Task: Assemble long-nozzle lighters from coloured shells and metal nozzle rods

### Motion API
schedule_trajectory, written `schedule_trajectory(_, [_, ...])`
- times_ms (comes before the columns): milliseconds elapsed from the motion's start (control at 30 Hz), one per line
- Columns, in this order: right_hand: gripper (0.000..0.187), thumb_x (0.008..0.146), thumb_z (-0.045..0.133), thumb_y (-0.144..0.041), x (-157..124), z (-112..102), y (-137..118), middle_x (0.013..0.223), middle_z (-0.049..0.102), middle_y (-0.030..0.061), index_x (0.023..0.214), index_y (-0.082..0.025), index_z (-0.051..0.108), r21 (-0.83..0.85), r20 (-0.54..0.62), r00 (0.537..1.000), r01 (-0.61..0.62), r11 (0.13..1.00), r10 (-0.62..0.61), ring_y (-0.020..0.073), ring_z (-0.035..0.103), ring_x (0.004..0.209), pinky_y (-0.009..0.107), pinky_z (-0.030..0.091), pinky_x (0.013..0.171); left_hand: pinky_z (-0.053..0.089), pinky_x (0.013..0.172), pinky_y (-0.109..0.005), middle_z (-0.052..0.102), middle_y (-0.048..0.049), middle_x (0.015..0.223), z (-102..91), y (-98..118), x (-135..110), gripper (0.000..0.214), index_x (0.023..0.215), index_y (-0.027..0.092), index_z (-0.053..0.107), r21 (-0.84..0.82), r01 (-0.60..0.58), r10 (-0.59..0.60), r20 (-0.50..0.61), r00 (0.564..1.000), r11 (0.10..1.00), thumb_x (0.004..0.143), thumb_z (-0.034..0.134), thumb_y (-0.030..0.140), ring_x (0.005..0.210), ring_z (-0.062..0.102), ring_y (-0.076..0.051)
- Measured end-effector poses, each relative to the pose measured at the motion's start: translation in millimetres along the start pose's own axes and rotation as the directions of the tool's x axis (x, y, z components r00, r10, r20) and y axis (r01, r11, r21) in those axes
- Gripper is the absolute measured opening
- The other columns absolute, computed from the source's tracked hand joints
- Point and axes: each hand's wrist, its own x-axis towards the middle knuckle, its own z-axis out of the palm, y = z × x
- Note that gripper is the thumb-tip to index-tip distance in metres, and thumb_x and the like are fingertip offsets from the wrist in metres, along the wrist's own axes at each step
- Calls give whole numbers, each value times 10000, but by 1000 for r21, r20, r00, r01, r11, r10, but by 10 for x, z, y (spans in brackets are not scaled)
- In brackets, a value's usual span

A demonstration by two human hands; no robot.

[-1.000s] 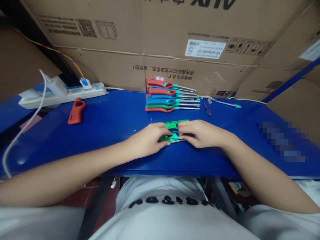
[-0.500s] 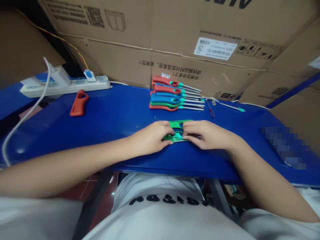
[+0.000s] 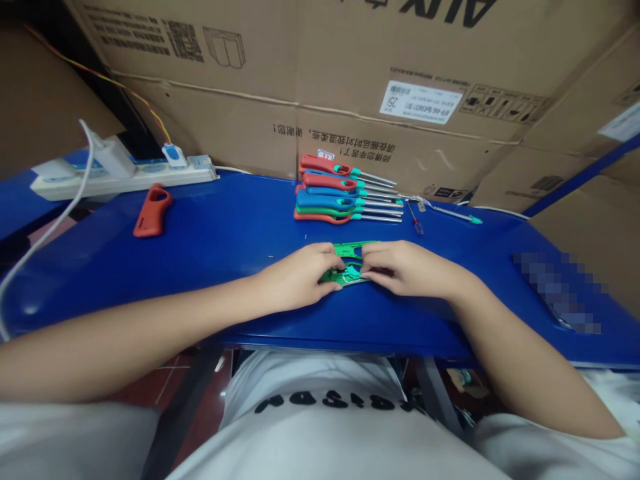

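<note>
Blue tabletop (image 3: 235, 233) meets printed cardboard (image 3: 340, 113) behind. The left hand (image 3: 300, 273) has its fingers clamped on the left end of a green lighter shell half (image 3: 328, 275), which sits between the hands holding a teal piece (image 3: 353, 271). The right hand's (image 3: 410, 268) fingertips bunch beside that piece (whether they pinch it, I cannot tell). Just beyond lie another green half (image 3: 347, 250), stacked stick lighters (image 3: 324, 200) and a screwdriver (image 3: 418, 227). A slipping pinch might spring the teal piece loose; tilting the shell could spill small inner parts.
</note>
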Motion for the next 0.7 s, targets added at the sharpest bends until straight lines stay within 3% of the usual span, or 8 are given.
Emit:
schedule_trajectory(167, [219,963,502,-173,-3,-4,-104,856,641,64,798,-164,646,-166,34,999,-34,986,40,163,566,710,274,389,649,524,920,-344,657,-93,1059,-5,2,-1,248,1114,133,702,-12,4,-4,1,1000,1000,875,710,198,964,663,-225])
schedule_trajectory(333, [175,926,570,-187,29,2,-36,824,664,57,780,-161,663,132,15,994,-110,985,109,154,608,731,266,441,677,519,936,-356,655,-103,1078,-3,13,-6,278,1151,122,700,1,18,-18,12,1000,1000,881,703,188,994,654,-235])
schedule_trajectory(433, [155,877,665,-306,52,43,80,676,628,3,836,-157,665,420,114,949,-315,851,295,117,576,546,249,453,559,519,939,-350,656,-97,1084,3,16,-9,280,1161,132,701,-2,32,-32,17,999,999,890,700,202,994,653,-228])
schedule_trajectory(533, [317,761,787,-383,78,88,179,579,545,-75,917,-167,615,612,222,885,-452,649,408,77,495,418,217,421,443,522,929,-339,659,-88,1075,4,7,-7,276,1153,148,707,-4,34,-34,13,999,999,884,711,207,971,656,-215])
schedule_trajectory(600, [414,693,835,-369,91,106,213,687,567,-76,959,-174,584,663,218,880,-450,598,421,50,475,413,201,399,399,525,925,-338,660,-89,1069,-1,2,-3,284,1156,152,711,-9,29,-29,9,1000,1000,877,716,201,972,659,-216])
schedule_trajectory(700, [462,676,842,-352,97,118,221,824,563,-61,1007,-178,572,677,203,887,-434,594,416,26,466,425,190,372,362,531,918,-345,659,-94,1065,-8,7,-2,292,1159,151,712,-21,39,-38,13,999,999,871,718,201,984,664,-225])
